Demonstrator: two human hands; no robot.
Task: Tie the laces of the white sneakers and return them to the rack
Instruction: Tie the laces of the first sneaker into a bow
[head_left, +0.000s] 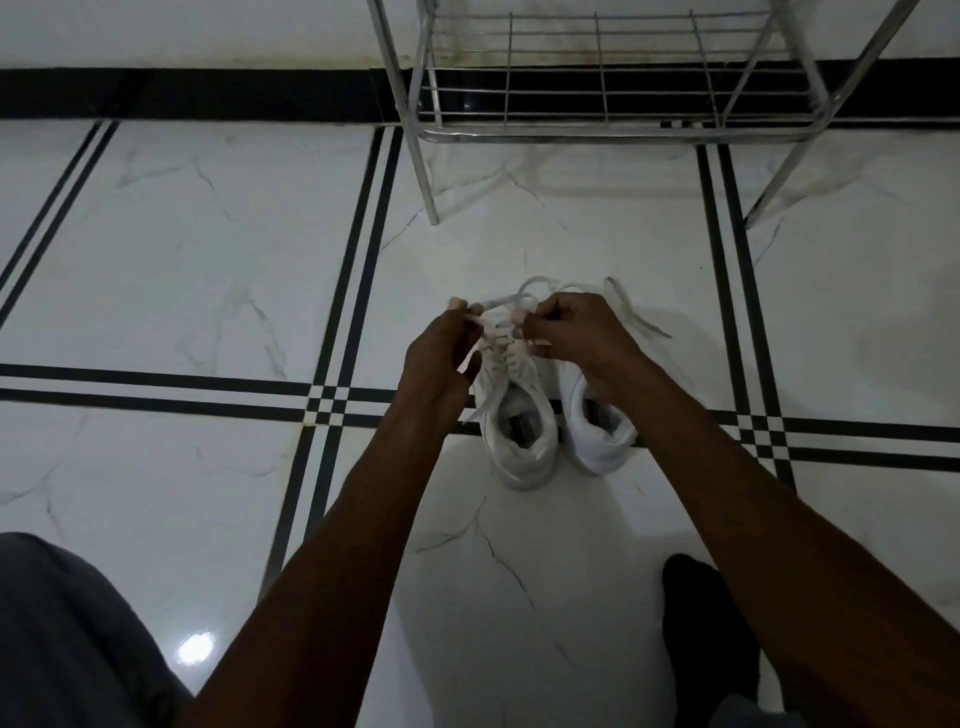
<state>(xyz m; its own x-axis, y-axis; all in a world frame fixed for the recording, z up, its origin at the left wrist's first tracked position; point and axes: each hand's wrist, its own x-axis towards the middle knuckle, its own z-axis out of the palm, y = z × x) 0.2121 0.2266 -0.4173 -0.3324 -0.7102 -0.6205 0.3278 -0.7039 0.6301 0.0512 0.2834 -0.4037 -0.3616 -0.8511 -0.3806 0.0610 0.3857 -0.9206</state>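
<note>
Sneakers side by side on the tiled floor (208, 249), heels toward us, toes toward the rack (597, 136). That heading suits the job: the tongues face up and the lace ends fall forward, within easy reach of both arms.

We work on the left sneaker (517, 431) first. Our left hand (441, 353) pinches one lace strand between thumb and fingertips, drawn out to the left. Our right hand (574, 332) is curled, its grip pressed together on the other strand, just above the eyelets. The lace (506, 301) arcs between the two hands in a loose loop, so we judge this an early stage of the knot, a crossing or first bow loop being formed. Which, we cannot tell; the fingers hide the crossing.

The right sneaker (597, 441) stands touching or nearly touching its partner, partly under our right wrist. Its lace (636, 317) trails loose over the floor to the right, untied, waiting its turn.

The rack stands well beyond the shoes against the wall's dark skirting. Its lowest wire shelf shows nothing on it in the part we see. Keeping the pair in front of it means a short lift once both bows are done.

Risk, as we judge it: dim light and white lace on white shoe make the strands hard to separate.

A dark sock (706, 623) and grey trouser leg (67, 634) frame the near floor.
</note>
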